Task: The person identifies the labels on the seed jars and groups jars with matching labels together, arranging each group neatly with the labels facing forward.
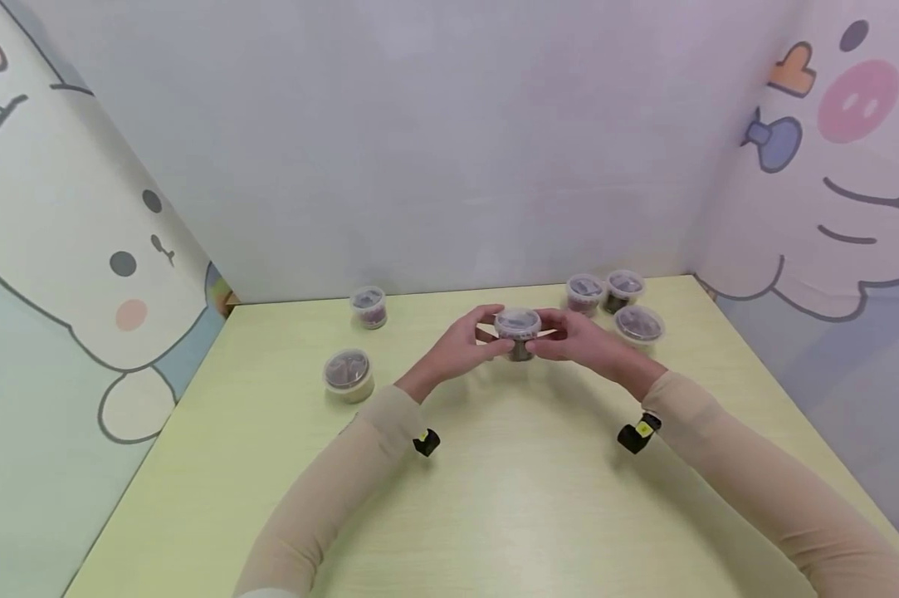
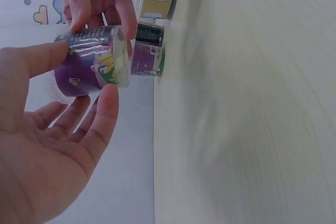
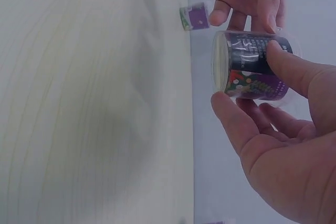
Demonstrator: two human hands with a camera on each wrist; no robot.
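Note:
A small clear plastic tub [image 1: 519,322] with a lid is held upright between both hands, close over the back half of the table. Its wrap label, dark with purple and cartoon pictures, shows in the left wrist view on the tub [image 2: 94,61]. My left hand [image 1: 460,342] grips one side of it with thumb and fingers. From the other side my right hand [image 1: 578,336] grips the same tub, thumb on the label as the right wrist view shows. In that view the tub's base [image 3: 220,61] faces the table side.
Left of the hands stand a small purple-labelled tub [image 1: 368,309] and a wider lidded tub [image 1: 348,375]. Behind the right hand are a purple tub [image 1: 585,292], a dark tub [image 1: 625,291] and a wider one [image 1: 639,324]. A pale wall [image 1: 449,166] rises at the table's [image 1: 494,498] back edge.

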